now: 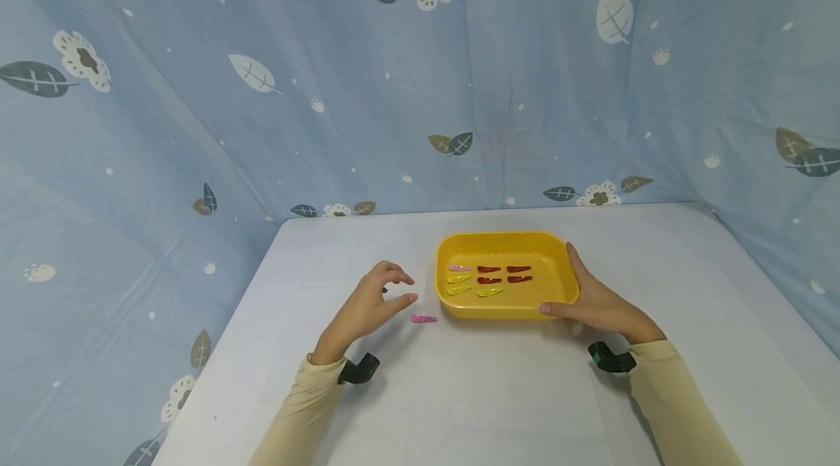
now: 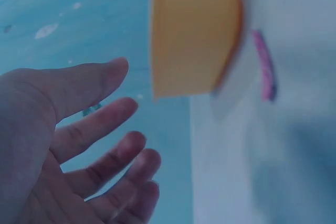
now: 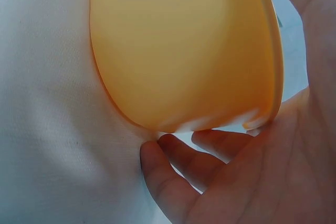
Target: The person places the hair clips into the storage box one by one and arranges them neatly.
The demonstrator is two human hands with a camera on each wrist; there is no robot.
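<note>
A yellow plastic tray (image 1: 505, 311) stands on the white table, with snap hair clips laid out in rows inside it. One is pink (image 1: 459, 268), three are yellow (image 1: 489, 292) and several are red (image 1: 518, 278). My right hand (image 1: 600, 304) grips the tray's right end, thumb over the front rim and fingers along the side wall. Another pink hair clip (image 1: 424, 319) lies on the table just outside the tray's front left corner. Close to that clip, my left hand (image 1: 370, 303) hovers with thumb and fingers spread apart, holding nothing; its palm (image 2: 31, 182) shows in the left wrist view.
The white table (image 1: 499, 400) runs back to a blue curtain (image 1: 367, 101) printed with leaves and flowers, which also hangs along both sides. Each wrist wears a black camera mount, one on the left (image 1: 359, 369) and one on the right (image 1: 610, 357).
</note>
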